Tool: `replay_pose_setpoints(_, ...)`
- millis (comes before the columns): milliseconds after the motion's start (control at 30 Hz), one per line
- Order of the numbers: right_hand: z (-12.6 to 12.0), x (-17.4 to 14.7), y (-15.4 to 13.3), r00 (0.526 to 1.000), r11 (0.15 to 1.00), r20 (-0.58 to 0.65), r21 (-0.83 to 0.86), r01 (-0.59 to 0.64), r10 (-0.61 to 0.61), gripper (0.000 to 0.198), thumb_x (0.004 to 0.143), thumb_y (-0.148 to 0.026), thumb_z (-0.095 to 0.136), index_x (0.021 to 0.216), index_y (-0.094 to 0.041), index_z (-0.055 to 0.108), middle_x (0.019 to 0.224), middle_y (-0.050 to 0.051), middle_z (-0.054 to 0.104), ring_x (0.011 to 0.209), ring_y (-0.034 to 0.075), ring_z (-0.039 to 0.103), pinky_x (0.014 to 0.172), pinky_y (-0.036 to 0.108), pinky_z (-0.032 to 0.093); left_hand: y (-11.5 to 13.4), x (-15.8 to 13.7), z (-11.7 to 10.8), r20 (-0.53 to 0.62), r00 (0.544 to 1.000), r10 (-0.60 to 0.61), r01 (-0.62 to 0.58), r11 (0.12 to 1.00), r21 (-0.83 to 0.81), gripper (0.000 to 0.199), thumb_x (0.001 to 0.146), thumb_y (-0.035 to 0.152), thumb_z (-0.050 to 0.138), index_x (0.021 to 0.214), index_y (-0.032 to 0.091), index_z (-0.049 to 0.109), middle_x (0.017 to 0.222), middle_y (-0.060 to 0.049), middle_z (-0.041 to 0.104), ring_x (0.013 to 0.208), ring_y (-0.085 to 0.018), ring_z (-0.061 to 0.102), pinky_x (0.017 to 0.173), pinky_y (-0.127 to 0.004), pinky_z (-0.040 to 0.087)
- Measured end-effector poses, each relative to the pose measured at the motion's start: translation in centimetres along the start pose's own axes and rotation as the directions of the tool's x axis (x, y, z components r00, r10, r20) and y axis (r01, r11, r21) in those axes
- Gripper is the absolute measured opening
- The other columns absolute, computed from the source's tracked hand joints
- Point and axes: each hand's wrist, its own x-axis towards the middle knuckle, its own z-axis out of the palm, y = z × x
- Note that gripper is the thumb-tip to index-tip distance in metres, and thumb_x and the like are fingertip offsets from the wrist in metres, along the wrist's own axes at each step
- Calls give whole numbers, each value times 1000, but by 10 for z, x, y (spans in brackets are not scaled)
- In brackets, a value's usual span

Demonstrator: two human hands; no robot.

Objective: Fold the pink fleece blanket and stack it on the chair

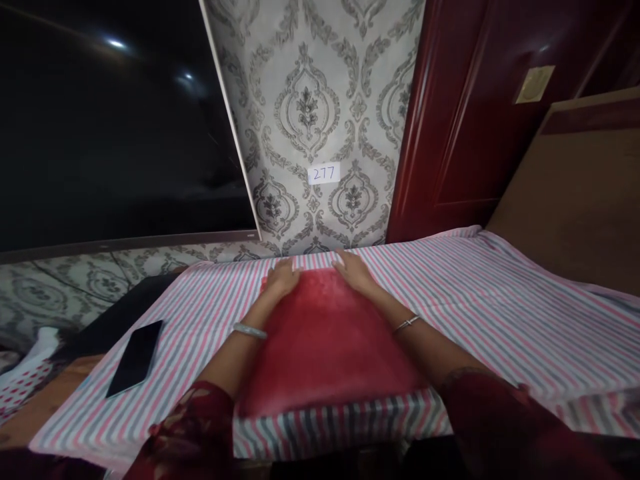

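Observation:
A red, flat, sheet-like piece (pixel 330 340) lies on the striped cloth, its near edge close to the front of the table; its exact kind I cannot make out. At its far left corner rests my left hand (pixel 284 277), fingers stretched forward and thumb pointing inward. My right hand (pixel 354 271) lies at the far right corner in a similar way, fingers apart. Both hands touch the red piece's edges, and my forearms run along its two sides. A small bright red bit (pixel 264 283) shows just left of my left hand.
Pink, grey and white striped cloth (pixel 465 300) covers the table. A dark phone (pixel 136 358) lies at the left. Behind stand a large black screen (pixel 120 133), patterned wallpaper with a "277" label (pixel 324 173), and a dark red door (pixel 460 120). A cardboard box (pixel 575 193) stands right.

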Motion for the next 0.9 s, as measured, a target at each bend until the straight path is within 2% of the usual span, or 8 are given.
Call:
replay_pose_setpoints(100, 24, -13, -6, 992, 951, 80, -286, 119, -100, 51, 101, -42, 40, 146, -21, 48, 148, 14, 52, 136, 32, 45, 113, 52, 31, 7, -12, 31, 46, 997, 64, -72, 975, 208, 58, 96, 45, 45, 145, 14, 49, 154, -20, 44, 147, -34, 31, 119, -58, 17)
replay_pose_setpoints(167, 38, -25, 2, 991, 923, 117, -369, 111, -72, 51, 101, -46, 40, 145, -21, 50, 149, 13, 51, 138, 34, 42, 114, 57, 26, 2, -22, 49, 78, 994, 72, -95, 928, 360, 60, 98, 47, 38, 147, 13, 46, 152, -21, 45, 145, -36, 34, 117, -62, 17)
replay_pose_setpoints(233, 49, -33, 13, 991, 915, 125, -392, 95, -49, 53, 101, -48, 39, 145, -20, 51, 150, 12, 50, 139, 34, 40, 115, 57, 23, -5, -27, 60, 91, 994, 64, -97, 901, 422, 62, 100, 48, 33, 150, 13, 42, 152, -21, 45, 144, -36, 36, 117, -62, 18)
replay_pose_setpoints(333, 56, -36, 24, 993, 921, 110, -379, 85, -46, 54, 102, -48, 37, 146, -20, 50, 152, 11, 49, 141, 34, 38, 116, 56, 21, -11, -29, 66, 90, 994, 66, -98, 902, 421, 63, 100, 49, 31, 150, 13, 41, 153, -20, 45, 144, -35, 35, 117, -62, 19)
replay_pose_setpoints(600, 54, -29, 38, 994, 941, 96, -326, 88, -59, 49, 104, -38, 28, 144, -22, 53, 149, 8, 52, 139, 30, 41, 114, 51, 26, -14, -27, 60, 57, 996, 67, -82, 943, 323, 57, 101, 43, 31, 149, 16, 44, 152, -16, 48, 143, -30, 38, 119, -54, 21)
replay_pose_setpoints(800, 54, -31, 38, 994, 946, 89, -310, 95, -70, 49, 103, -37, 30, 143, -21, 53, 149, 9, 53, 139, 30, 41, 115, 51, 24, -16, -25, 62, 114, 993, 32, -70, 936, 346, 60, 101, 44, 29, 152, 14, 39, 157, -17, 39, 147, -32, 31, 119, -57, 18)
replay_pose_setpoints(900, 51, -31, 35, 993, 950, 99, -299, 90, -63, 49, 103, -37, 31, 144, -20, 52, 150, 10, 51, 139, 31, 41, 115, 52, 23, -15, -26, 62, 88, 995, 54, -82, 933, 349, 60, 101, 44, 28, 151, 14, 40, 156, -17, 41, 146, -32, 34, 119, -57, 19)
